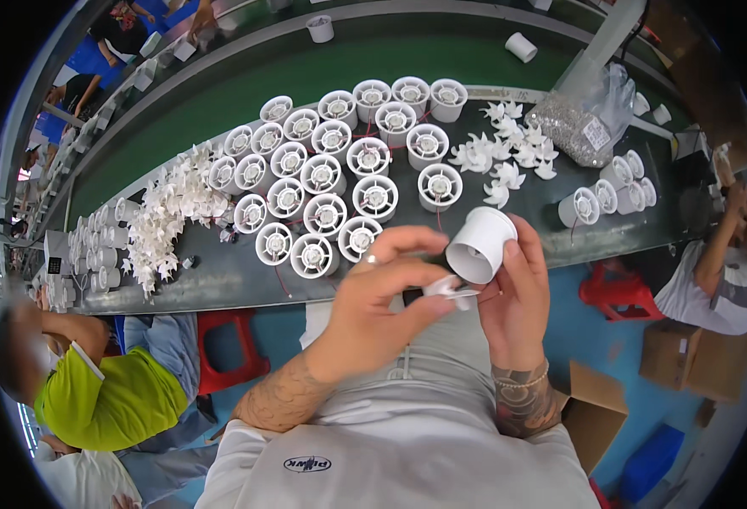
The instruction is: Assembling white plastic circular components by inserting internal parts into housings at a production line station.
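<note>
My right hand grips a white round fan housing, tilted with its open end toward my left hand. Between the thumb and fingers of my left hand is a small white fan impeller, just beside the housing's rim and apart from it. Loose white impellers lie on the bench beyond my right hand. Rows of white fan housings with spoked frames stand upright beyond my left hand, some with red wires trailing out.
A large heap of impellers lies at the left of the dark bench. At the right are a clear bag of small metal parts and several more housings. A green conveyor belt runs behind. Co-workers sit on both sides.
</note>
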Tool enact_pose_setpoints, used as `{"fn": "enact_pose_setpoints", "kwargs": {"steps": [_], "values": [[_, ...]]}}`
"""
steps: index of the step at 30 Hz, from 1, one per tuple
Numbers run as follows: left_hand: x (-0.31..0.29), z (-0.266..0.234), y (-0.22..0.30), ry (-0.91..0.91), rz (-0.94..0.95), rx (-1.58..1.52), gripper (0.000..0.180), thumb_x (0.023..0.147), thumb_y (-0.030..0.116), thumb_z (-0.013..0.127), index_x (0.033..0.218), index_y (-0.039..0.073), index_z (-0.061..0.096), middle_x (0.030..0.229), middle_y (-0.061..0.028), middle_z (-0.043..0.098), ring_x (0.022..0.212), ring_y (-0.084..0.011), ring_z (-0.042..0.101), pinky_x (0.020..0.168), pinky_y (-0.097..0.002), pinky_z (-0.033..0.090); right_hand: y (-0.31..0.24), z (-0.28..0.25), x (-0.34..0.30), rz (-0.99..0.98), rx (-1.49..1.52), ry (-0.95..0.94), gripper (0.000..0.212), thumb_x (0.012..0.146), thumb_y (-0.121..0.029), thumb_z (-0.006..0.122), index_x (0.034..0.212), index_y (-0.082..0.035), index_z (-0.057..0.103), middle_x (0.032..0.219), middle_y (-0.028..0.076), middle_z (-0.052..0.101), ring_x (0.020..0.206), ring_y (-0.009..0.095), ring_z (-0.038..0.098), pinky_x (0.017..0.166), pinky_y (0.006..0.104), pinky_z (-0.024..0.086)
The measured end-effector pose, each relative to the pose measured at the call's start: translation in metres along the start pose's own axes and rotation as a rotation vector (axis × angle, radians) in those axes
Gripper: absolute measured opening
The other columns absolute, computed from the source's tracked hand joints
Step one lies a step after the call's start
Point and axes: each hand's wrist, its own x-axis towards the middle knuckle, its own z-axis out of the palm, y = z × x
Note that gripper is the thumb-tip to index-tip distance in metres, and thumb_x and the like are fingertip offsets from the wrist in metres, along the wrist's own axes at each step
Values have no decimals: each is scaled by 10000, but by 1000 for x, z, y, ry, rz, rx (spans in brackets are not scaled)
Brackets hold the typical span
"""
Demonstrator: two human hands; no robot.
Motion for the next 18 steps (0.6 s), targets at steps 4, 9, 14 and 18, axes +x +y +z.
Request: {"fn": "enact_pose_setpoints", "kwargs": {"steps": [4,9,14,18], "values": [[2,9,0,-60,110,400,186,804,19,720,987,53,710,1241,-116,519,883,-159,582,738,-273,492,-9,20,-14,156,92,-66,405,984,-273,509,1305,-35,444,1199,110,585,1040,198,607,872,339,522],[-1,6,-2,-43,297,546,212,736,-42,746,940,8,718,1194,-153,561,920,-218,629,785,-308,532,-6,17,-20,107,47,-176,415,975,-264,539,1306,-43,422,1222,122,571,1073,210,600,880,342,522],[-10,7,4,96,216,468,218,708,-50,772,914,8,732,1113,-165,656,861,-204,658,762,-311,547,-8,19,-22,109,64,-177,409,962,-242,568,1295,-49,429,1227,126,568,1080,217,603,878,341,527],[-11,4,3,100,239,421,217,698,-58,777,900,2,728,1114,-171,664,870,-199,667,776,-310,548,-7,18,-22,74,43,-206,414,950,-218,587,1293,-50,430,1222,128,570,1073,222,607,882,343,527]]}}
